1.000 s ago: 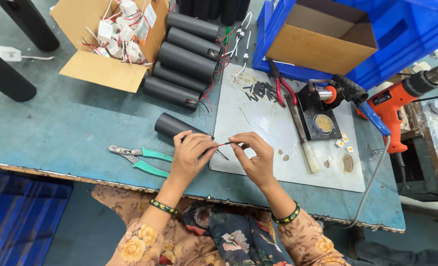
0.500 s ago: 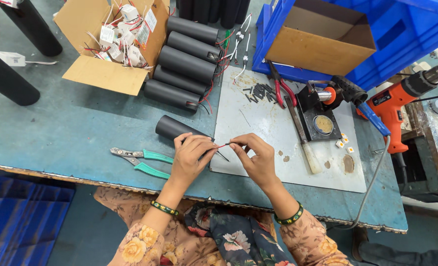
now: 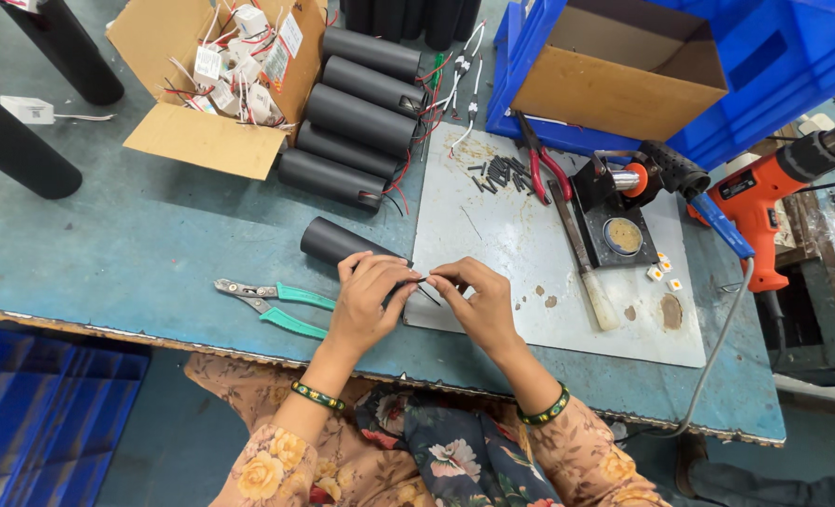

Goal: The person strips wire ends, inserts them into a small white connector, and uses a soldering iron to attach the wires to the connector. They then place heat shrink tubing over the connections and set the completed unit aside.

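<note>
Left hand [image 3: 371, 300] and right hand [image 3: 474, 300] pinch a thin wire [image 3: 425, 282] taut between closed fingertips, the black tube [image 3: 342, 244] parked beside them near the workbench's [image 3: 154, 253] front edge.

Single head-worn view, looking steeply down from above the person's seat, near enough that forearms and both hands fill the lower middle, teal workbench [image 3: 154, 235] spanning the width, blue bin [image 3: 765, 66] at the top right edge, lap at the bottom

Black tube [image 3: 338, 242] lying on table, thin wire [image 3: 421, 282]
</note>
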